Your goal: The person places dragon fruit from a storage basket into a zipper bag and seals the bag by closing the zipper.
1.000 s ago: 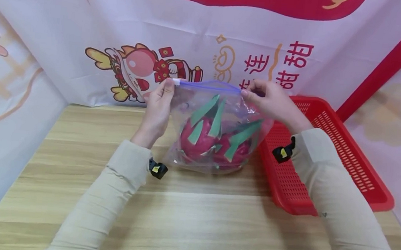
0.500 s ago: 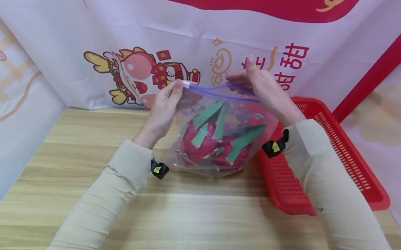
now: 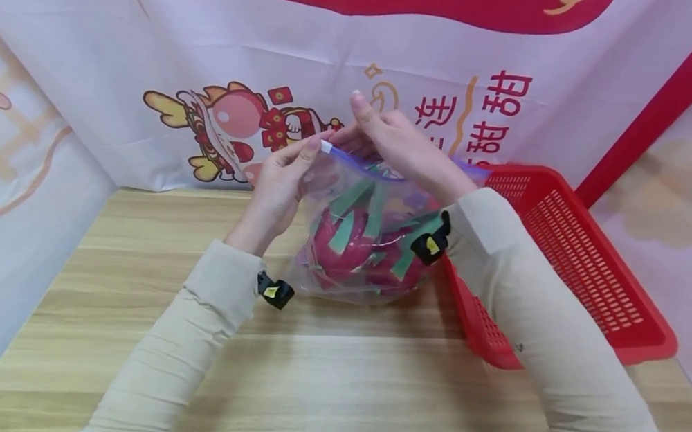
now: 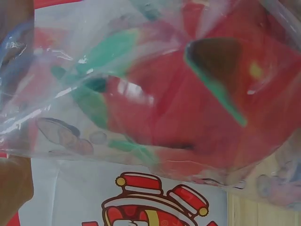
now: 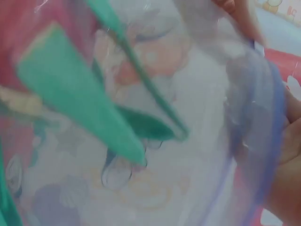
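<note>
A clear zip bag (image 3: 319, 203) with a purple-blue zip strip stands on the table, seen in the head view. Inside it are two dragon fruits, one on the left (image 3: 343, 243) and one on the right (image 3: 385, 275), both pink-red with green leaves. My left hand (image 3: 276, 185) pinches the bag's upper left corner, just beside the white slider (image 3: 325, 146). Thumb raised, my right hand (image 3: 400, 141) reaches across the bag's top edge. Its extended fingers lie behind the zip strip near the slider, partly hidden. The right wrist view shows the purple-blue zip strip (image 5: 278, 117) close up.
A red perforated basket (image 3: 604, 269) stands to the right of the bag, partly behind the right forearm. The wooden table (image 3: 329, 395) extends in front. White printed cloth (image 3: 276, 28) hangs behind and at both sides.
My right hand has let go of the zip strip's right part and moved left along the bag's top toward the slider. My left hand keeps its pinch, shifted slightly right.
</note>
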Demonstrator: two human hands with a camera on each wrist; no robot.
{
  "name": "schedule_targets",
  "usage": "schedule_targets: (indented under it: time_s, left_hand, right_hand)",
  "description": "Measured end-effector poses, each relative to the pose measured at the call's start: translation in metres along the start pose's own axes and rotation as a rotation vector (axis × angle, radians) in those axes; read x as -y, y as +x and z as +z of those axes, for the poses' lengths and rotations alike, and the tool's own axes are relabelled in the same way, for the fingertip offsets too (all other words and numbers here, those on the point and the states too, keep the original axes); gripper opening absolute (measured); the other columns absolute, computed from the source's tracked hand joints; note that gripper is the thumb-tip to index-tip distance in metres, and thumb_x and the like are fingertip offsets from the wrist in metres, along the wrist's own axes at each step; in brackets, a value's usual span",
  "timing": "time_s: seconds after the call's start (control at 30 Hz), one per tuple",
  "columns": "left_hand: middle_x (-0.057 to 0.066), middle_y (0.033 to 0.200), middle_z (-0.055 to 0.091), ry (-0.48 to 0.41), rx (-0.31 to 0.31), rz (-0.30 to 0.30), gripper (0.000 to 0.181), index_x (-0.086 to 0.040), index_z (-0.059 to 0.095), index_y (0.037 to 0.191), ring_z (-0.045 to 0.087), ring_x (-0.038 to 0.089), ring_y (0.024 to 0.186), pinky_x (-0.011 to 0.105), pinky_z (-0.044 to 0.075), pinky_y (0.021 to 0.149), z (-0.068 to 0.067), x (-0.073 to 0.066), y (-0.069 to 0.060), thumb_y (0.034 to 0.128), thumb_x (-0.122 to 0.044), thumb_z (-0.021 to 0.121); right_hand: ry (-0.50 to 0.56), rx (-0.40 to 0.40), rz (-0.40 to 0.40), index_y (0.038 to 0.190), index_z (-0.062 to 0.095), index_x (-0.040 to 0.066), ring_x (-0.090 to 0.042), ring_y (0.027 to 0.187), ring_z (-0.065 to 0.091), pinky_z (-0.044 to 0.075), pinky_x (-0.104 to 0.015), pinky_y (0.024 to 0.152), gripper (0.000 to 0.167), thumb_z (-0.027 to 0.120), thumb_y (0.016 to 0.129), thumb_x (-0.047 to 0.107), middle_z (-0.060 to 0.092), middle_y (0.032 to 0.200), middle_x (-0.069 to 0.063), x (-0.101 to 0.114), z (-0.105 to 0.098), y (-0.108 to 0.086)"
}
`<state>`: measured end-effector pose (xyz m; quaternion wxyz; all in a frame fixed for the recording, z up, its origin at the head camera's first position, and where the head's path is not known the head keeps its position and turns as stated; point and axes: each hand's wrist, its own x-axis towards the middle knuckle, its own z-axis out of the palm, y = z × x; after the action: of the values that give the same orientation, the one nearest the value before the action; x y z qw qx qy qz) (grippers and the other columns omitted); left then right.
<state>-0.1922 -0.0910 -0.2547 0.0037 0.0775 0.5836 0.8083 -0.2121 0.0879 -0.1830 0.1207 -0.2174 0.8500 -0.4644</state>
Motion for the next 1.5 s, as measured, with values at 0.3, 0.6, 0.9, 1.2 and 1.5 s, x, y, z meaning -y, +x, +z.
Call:
schedule_targets:
  time_s: [0.3, 0.6, 0.9, 1.2, 1.5]
  left_hand:
    - [-0.015, 0.094, 0.073, 0.103, -0.01, -0.022, 0.04, -0.006, 0.057, 0.131, 0.07, 0.002, 0.087, 0.023, 0.057, 0.082, -0.002, 0.003, -0.002, 0.0986, -0.028, 0.049]
    - [0.006, 0.126, 0.065, 0.159, 0.001, -0.017, 0.039, -0.01, 0.057, 0.132, 0.068, 0.003, 0.096, 0.025, 0.055, 0.089, -0.001, 0.003, -0.004, 0.0993, -0.029, 0.049]
    - [0.007, 0.13, 0.062, 0.171, -0.022, 0.01, 0.037, -0.007, 0.059, 0.128, 0.059, 0.012, 0.118, 0.035, 0.048, 0.103, 0.002, 0.001, -0.006, 0.0988, -0.029, 0.051]
    - [-0.008, 0.106, 0.073, 0.151, -0.076, 0.132, 0.032, -0.006, 0.066, 0.118, 0.062, 0.012, 0.11, 0.031, 0.047, 0.102, 0.004, 0.005, -0.008, 0.0976, -0.026, 0.054]
    - [-0.013, 0.094, 0.072, 0.088, -0.126, 0.218, 0.03, -0.002, 0.068, 0.113, 0.066, 0.009, 0.1, 0.031, 0.051, 0.099, 0.011, 0.001, -0.008, 0.0982, -0.024, 0.053]
  right_hand:
    - [-0.022, 0.035, 0.148, 0.117, 0.068, 0.012, -0.015, 0.105, 0.062, 0.051, -0.034, 0.096, 0.045, 0.05, 0.095, 0.048, 0.068, 0.116, -0.005, 0.002, 0.008, 0.014]
    - [-0.018, 0.053, 0.17, 0.108, 0.072, 0.015, -0.014, 0.095, 0.059, 0.05, -0.034, 0.094, 0.03, 0.067, 0.088, 0.036, 0.068, 0.104, 0.0, -0.001, 0.007, 0.015]
    - [-0.014, 0.091, 0.155, 0.107, 0.072, 0.014, -0.015, 0.099, 0.058, 0.046, -0.037, 0.101, 0.029, 0.065, 0.09, 0.036, 0.068, 0.099, 0.001, -0.002, 0.003, 0.013]
    - [-0.055, 0.107, 0.134, 0.111, 0.071, 0.013, -0.015, 0.098, 0.056, 0.045, -0.035, 0.094, 0.028, 0.061, 0.092, 0.032, 0.07, 0.102, -0.004, 0.003, 0.002, 0.008]
    - [-0.153, 0.069, 0.096, 0.106, 0.072, 0.012, -0.018, 0.089, 0.058, 0.046, -0.03, 0.083, 0.027, 0.063, 0.091, 0.033, 0.071, 0.1, -0.009, -0.002, -0.009, 0.004]
